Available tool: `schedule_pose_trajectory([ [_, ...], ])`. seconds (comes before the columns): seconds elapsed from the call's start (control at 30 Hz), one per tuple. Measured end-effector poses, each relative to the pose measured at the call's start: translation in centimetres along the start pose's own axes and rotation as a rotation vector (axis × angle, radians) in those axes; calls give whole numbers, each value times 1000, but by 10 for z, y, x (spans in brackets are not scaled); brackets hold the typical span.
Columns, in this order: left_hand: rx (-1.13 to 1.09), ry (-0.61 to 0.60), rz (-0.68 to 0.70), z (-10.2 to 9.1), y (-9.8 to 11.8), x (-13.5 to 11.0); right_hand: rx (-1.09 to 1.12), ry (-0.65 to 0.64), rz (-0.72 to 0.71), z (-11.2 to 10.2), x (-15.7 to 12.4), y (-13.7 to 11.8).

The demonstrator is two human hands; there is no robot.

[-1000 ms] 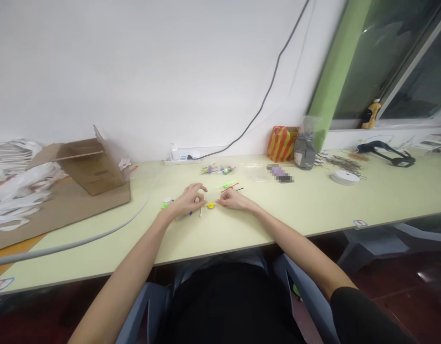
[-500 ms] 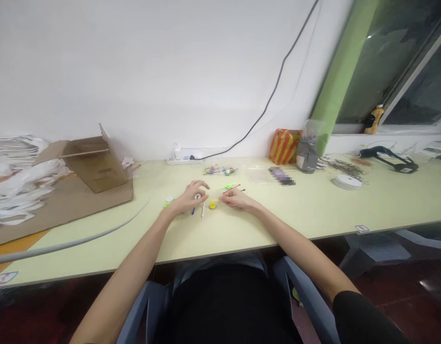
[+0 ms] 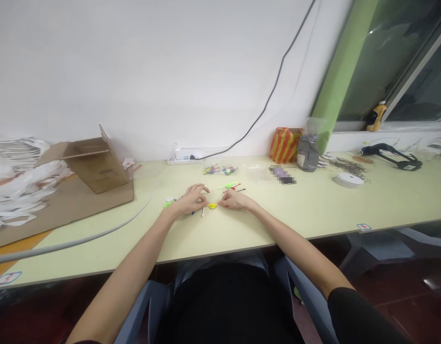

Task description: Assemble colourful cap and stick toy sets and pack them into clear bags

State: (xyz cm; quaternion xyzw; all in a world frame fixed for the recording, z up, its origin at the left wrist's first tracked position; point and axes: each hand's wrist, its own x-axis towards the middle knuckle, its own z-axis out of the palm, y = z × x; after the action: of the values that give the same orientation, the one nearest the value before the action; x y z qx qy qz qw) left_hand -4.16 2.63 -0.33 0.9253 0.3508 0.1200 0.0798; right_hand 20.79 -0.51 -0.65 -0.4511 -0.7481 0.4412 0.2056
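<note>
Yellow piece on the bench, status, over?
Left hand curled beside yellow plastic piece; right hand fingertips next to it. White stick lying left of it, between the hands.

This looks like a small assembly workroom: a long pale desk (image 3: 313,203) is running along a white wall, carrying a power strip (image 3: 184,157), small coloured plastic parts (image 3: 212,206), a cardboard box (image 3: 99,168) and heaped white plastic bags (image 3: 23,188).
</note>
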Motion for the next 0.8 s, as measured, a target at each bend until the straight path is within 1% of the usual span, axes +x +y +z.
schedule_pose_trajectory([
  [0.17,21,37,9,1,1,-2,-73,63,-68,2,-1,2],
  [0.33,37,88,23,1,5,-3,-86,210,-290,9,-4,6],
  [0.43,26,112,25,1,8,-1,-130,239,-382,15,-3,5],
  [0.6,14,140,34,1,8,-1,-265,283,-430,23,2,5],
  [0.7,17,139,42,1,9,-1,-280,295,-460,24,4,7],
  [0.8,2,159,30,-2,12,0,-241,270,-481,26,6,8],
])
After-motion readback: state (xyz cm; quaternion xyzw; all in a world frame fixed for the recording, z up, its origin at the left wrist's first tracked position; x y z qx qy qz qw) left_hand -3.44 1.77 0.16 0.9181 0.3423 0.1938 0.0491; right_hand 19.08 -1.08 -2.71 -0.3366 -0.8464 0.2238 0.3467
